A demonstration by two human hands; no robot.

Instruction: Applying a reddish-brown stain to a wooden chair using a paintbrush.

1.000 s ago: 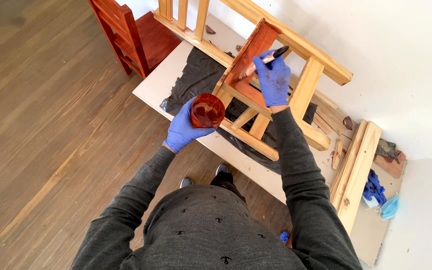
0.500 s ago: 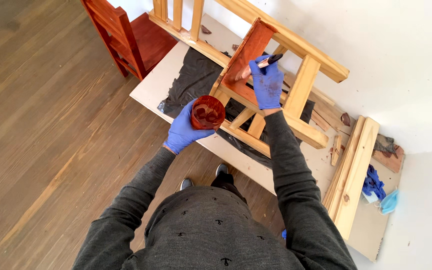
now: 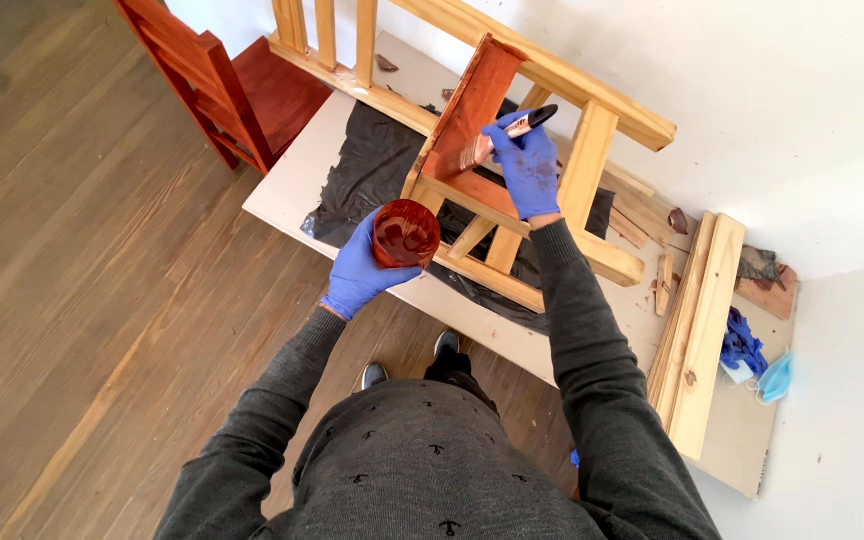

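Red chair (image 3: 222,90) cut off by top edge; brush (image 3: 507,135) bristles blurred, right hand (image 3: 527,165) partly over handle.

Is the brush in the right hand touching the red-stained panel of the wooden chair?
Touching. The head view shows the brush bristles, held by the right hand, pressed on the red-stained panel.

Blue-gloved left hand (image 3: 357,272), red-brown stain cup (image 3: 405,233), pale wooden chair (image 3: 552,150), black plastic sheet (image 3: 367,170)

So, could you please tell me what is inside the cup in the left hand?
The cup in the left hand holds dark reddish-brown liquid; its depth and the cup's bottom are hidden.
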